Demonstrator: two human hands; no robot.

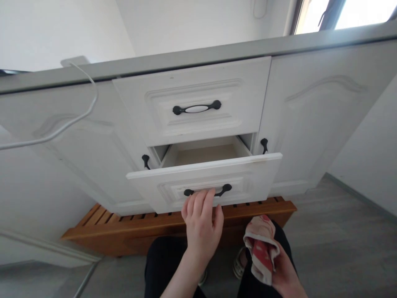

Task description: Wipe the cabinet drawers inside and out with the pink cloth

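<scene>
1. Here's the left hand [201, 225], right on the handle [225, 189] of the lower drawer [257, 176]: fingers side by side and hooked over the bar's middle, thumb sitting apart to the right, underside of the grip hidden.
2. And that drawer stands partway out, its pale bottom showing behind the white front, just below the top drawer [248, 85].
3. Over to the right hand [283, 265], low by the right knee [281, 236], and it's pinching a cloth [263, 252], red and cream, bunched up, with a folded edge flopping over; the fingertips are tucked behind the fabric.
4. Up above, the top drawer sits flush, its black handle with a white inlay in full view.
5. A door on either side, left door [93, 157] and right door [322, 124], both closed against the cabinet.
6. Across the top runs the grey counter [186, 62], a white cord [76, 119] drooping over its edge at left, a bright window [359, 14] at upper right.
7. Down below, a slatted wooden platform [139, 229] shows beneath the drawer, the grey floor [341, 244] around it.
</scene>
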